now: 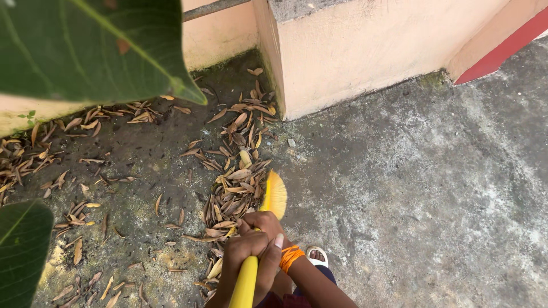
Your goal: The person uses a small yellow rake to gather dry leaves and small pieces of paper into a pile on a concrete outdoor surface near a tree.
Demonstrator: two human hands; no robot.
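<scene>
Hands at lower centre of the frame, left hand (242, 254) and right hand (267, 225) both closed around yellow broom (274, 194), bristles touching dry leaves (234, 188) on concrete floor (422, 194).

A yellow broom (260, 239) is held by its smooth yellow handle, which rises steeply toward the camera. Its head, a fan of yellow bristles, rests on the grey concrete ground (422, 194), near the corner of the peach wall's base. The bristles touch the right edge of a long heap of dry brown leaves (234, 171) lying on the darker, damp patch.
</scene>
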